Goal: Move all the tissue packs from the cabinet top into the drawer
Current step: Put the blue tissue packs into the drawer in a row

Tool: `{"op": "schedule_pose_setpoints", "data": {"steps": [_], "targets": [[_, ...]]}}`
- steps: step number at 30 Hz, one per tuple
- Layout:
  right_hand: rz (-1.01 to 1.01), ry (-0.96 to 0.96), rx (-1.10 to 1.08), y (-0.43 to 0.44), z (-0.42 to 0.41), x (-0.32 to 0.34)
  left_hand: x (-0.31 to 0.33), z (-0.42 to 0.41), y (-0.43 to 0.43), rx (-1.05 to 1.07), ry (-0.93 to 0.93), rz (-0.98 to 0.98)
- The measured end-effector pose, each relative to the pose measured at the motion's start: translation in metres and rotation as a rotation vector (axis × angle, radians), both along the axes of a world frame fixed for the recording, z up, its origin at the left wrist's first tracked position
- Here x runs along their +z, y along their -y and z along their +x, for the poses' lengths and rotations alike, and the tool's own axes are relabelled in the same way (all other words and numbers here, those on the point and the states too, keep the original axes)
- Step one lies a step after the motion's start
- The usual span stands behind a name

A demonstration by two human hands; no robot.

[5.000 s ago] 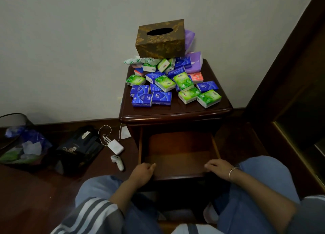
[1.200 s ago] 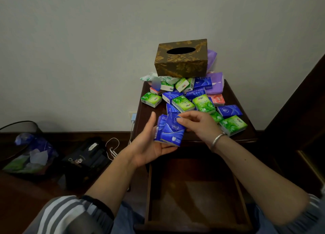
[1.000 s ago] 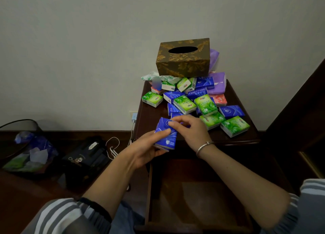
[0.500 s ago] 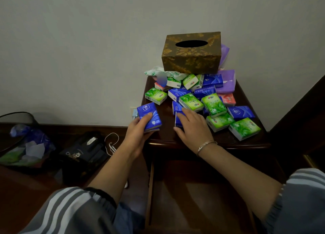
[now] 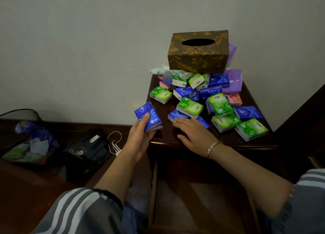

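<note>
Currently the left hand [image 5: 139, 140] has its grip closed around a small stack of blue tissue packs [image 5: 148, 117], thumb on the top face, held at the left front corner of the cabinet top [image 5: 163, 137], frame centre. Right hand [image 5: 193, 134] lies flat with spread fingers, grip open; fingertips [image 5: 177, 119] touch a blue pack [image 5: 175, 115] lying on the worktop; bracelet [image 5: 213, 145] at the wrist. Remaining loose packs, green, blue and red ones, pile behind and right of the hands: a green pack [image 5: 190, 107] just beyond the right fingertips, another green pack [image 5: 251, 129] near the right front edge. Purple pack [image 5: 233, 80] at rear right. Gold-patterned tissue box [image 5: 197, 57] sits on top of the pile against the wall. Drawer [image 5: 202, 203] is pulled out below, lower centre of frame, its interior dark, no packs visible inside. On the floor at left: black bag [image 5: 84, 152], white cable [image 5: 115, 142], bin [image 5: 21, 137] holding coloured wrappers. Striped sleeves at both lower corners.
</note>
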State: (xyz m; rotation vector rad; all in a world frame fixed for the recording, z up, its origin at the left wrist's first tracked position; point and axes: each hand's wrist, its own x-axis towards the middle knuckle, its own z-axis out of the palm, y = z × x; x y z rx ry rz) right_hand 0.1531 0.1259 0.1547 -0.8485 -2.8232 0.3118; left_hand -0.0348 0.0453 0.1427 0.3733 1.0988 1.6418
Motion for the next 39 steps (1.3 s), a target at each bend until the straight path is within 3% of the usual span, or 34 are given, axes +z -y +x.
{"op": "schedule_pose_setpoints", "data": {"steps": [7,10,12,17,20,31,36,39], "targets": [[0.006,-0.047,0.058,0.002,0.032,0.004,0.004,0.005,0.003,0.011,-0.043,-0.026],[0.090,-0.186,-0.039,0.002,0.029,0.007,0.005,0.007,0.004,0.017,-0.059,-0.039],[0.120,-0.165,-0.118,-0.005,0.022,0.012,0.005,0.007,0.004,0.022,-0.065,-0.046],[-0.071,-0.163,-0.325,-0.029,0.009,0.025,0.008,0.009,0.004,0.039,-0.069,-0.072],[-0.038,-0.185,-0.349,-0.021,0.017,0.023,0.007,0.009,0.004,0.041,-0.073,-0.071],[0.044,-0.037,-0.643,0.013,0.025,0.006,-0.002,0.004,0.001,0.034,-0.099,-0.060],[0.189,-0.015,-0.471,0.017,-0.003,0.010,-0.003,0.004,0.002,0.030,-0.112,-0.043],[0.101,0.095,-0.352,0.023,-0.016,0.004,-0.003,0.003,0.002,0.017,-0.107,-0.032]]}}
